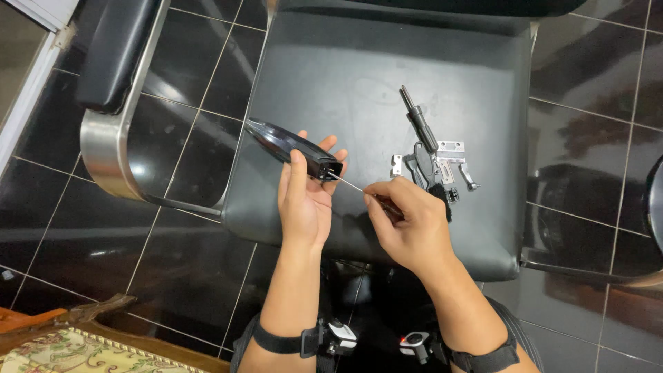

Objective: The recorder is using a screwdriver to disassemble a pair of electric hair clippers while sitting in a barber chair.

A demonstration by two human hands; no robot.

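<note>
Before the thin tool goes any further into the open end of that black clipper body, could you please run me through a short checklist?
1. Left hand grips the black clipper body: ok.
2. Right hand holds the thin tool: ok.
3. Tool tip at the body's open end: ok.
4. Tip seated on anything inside: cannot tell, hidden.
5. Loose metal parts lie on the chair seat, away from its edge: ok.
6. Spare screwdriver resting beside them: ok.

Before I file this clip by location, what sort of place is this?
Probably a barbershop: a black padded chair with chrome armrests, glossy black floor tiles, and a hair clipper body with loose blade parts lying on the seat.
</note>
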